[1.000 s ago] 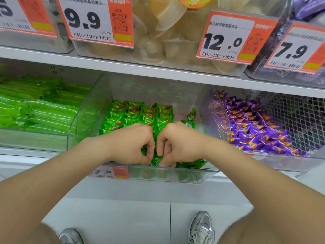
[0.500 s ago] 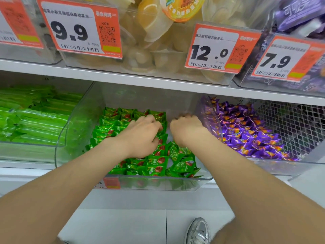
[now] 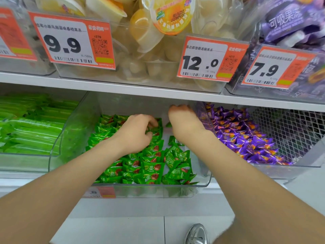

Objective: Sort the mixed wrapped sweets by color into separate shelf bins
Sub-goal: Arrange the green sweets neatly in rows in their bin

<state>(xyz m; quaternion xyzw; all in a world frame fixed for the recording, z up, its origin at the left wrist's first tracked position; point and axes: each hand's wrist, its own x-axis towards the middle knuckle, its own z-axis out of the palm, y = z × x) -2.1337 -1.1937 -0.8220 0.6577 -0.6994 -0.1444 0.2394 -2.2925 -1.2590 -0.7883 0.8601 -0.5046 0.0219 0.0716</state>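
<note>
Landmark: the clear middle bin on the lower shelf, open at the top, with an orange price tag on its front lip.
Green sweets: fill the left and front of the middle bin in rough rows; a looser heap lies at its front right, and bare floor shows toward its back right.
Left hand: inside the middle bin at its back left, palm down, fingers curled and pinching into the green sweets; what exactly it holds I cannot tell.
Right hand: inside the middle bin at its back right, close to the right wall, fingers bent under and hidden; grip cannot be told, though a scrap of green shows just beside it.
Purple sweets: heaped in the bin just right of the middle bin.
Long green packs: stacked in the bin left of the middle bin.
Jelly cups: in the bin on the shelf above the middle bin.
Shoe: on the floor below the middle bin.
</note>
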